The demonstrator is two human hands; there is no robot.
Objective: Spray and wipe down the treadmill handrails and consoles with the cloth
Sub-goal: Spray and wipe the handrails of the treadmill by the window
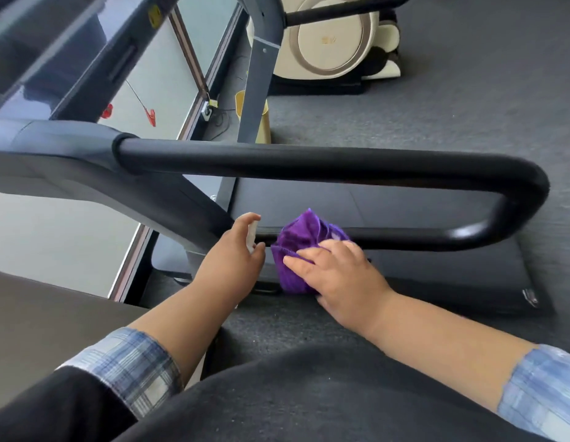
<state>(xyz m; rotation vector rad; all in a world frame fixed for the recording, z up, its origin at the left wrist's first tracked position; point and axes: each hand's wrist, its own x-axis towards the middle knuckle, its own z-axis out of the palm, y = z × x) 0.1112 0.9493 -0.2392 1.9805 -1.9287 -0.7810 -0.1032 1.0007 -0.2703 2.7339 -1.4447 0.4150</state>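
The handrail [309,164] wears a black covering, smooth with a soft satin sheen, glossier at its lower bend; the cloth [304,240] is purple, plush and finely ribbed like microfibre, stitched along its hem; the spray bottle [252,236] shows as white matt plastic; the treadmill frame [70,154] looks like grey moulded plastic, smooth and faintly glossy; the console [54,59] above is dark and mirror-glossy; the floor [436,116] is grey carpet, rough and speckled; the sleeves [134,368] are woven plaid fabric, matt; the machine [328,36] beyond has cream, smooth, semi-gloss plastic shells.
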